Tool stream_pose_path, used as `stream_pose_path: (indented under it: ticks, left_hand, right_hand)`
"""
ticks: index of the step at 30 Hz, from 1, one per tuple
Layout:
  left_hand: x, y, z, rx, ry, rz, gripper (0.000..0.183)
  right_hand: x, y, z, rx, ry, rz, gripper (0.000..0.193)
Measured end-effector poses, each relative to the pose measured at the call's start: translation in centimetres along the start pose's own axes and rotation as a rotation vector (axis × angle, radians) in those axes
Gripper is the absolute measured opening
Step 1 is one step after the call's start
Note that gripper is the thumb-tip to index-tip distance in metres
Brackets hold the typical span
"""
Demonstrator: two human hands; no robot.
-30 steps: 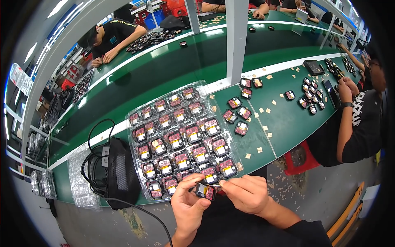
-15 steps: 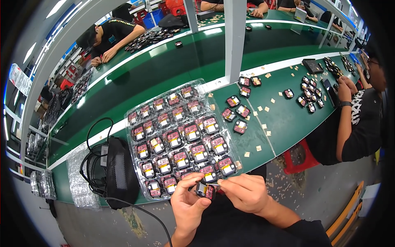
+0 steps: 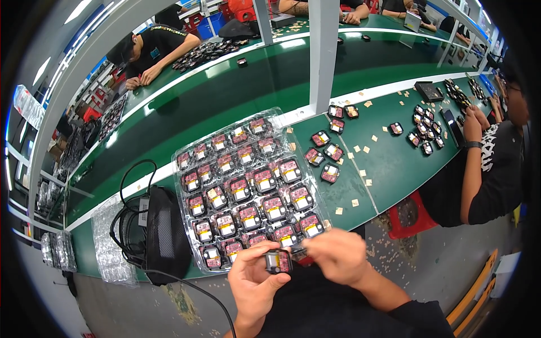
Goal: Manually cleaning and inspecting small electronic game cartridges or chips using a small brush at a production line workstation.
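Observation:
My left hand (image 3: 252, 281) holds a small black square device casing (image 3: 278, 261) between thumb and fingers. Its open side shows a red circuit board and a grey block. Just right of it, my right hand (image 3: 340, 256) is closed in a pinch and smeared by motion. Something thin and dark pokes from its fingertips toward the casing, too blurred to name. Beyond both hands lies a clear plastic blister tray (image 3: 181, 187), its pockets filled with rows of similar casings, each with a red board, a white block and yellow tape. My hands cover part of its near edge.
Loose casings (image 3: 329, 173) and small tan paper bits (image 3: 363, 173) lie right of the tray. A black mesh bag (image 3: 169, 236) with cables and stacked clear trays (image 3: 112, 242) are at left. A metal post (image 3: 322, 62) rises beyond. A co-worker (image 3: 484, 163) sits at right.
My right hand has moved slightly up and right, away from the casing. The casing in my left hand has turned a little, showing more of its open side.

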State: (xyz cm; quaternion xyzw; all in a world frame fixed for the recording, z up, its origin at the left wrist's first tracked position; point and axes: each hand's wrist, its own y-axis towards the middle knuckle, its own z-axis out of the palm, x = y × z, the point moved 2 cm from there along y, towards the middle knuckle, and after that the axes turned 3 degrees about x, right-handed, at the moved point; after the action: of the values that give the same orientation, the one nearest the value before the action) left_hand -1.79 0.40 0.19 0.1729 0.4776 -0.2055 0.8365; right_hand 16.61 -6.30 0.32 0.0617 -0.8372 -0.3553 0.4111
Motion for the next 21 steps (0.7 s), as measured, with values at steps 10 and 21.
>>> stream_pose_path:
  ticks: [10, 21]
  left_hand:
    - [-5.2, 4.1, -2.6, -0.098, 0.373, 0.160, 0.058]
    - [-7.6, 14.7, -5.5, -0.082, 1.471, 0.320, 0.025]
  right_hand:
    - [-8.2, 0.4, -1.8, -0.117, -0.488, 0.404, 0.027]
    - [-8.1, 0.2, -1.6, -0.018, -0.573, 0.467, 0.029]
